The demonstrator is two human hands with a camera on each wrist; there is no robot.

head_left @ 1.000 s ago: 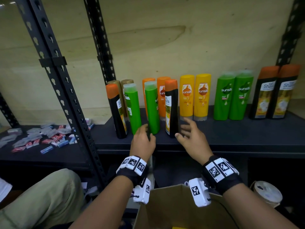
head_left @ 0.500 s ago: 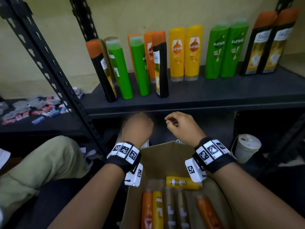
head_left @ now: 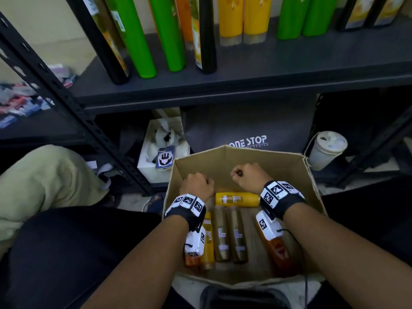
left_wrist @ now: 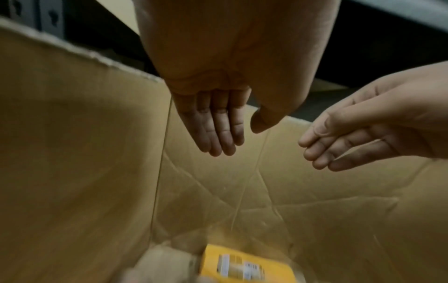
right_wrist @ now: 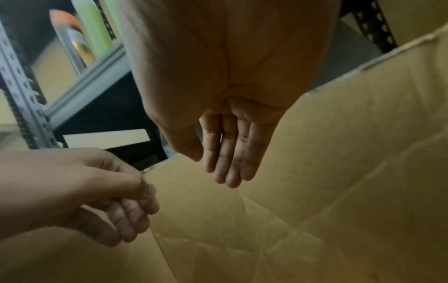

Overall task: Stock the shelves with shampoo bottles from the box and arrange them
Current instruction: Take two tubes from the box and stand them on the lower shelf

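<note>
Dark metal shelving (head_left: 245, 85) rises just beyond me. Both my left hand (head_left: 196, 186) and right hand (head_left: 249, 177) hang loosely curled, holding nothing, over the brown cardboard box (head_left: 245, 157). Best to grip bottles around their middles. Inside, a yellow plastic shampoo bottle (head_left: 237, 199) lies crosswise at the far end, others lengthwise nearer me.

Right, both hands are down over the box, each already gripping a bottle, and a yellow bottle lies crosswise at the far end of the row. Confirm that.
One thing is off: neither hand grips a bottle. Both wrist views show the left hand and right hand with relaxed fingers, holding nothing, over the box. The rest stands: the yellow bottle lies crosswise at the far end of the row.
</note>
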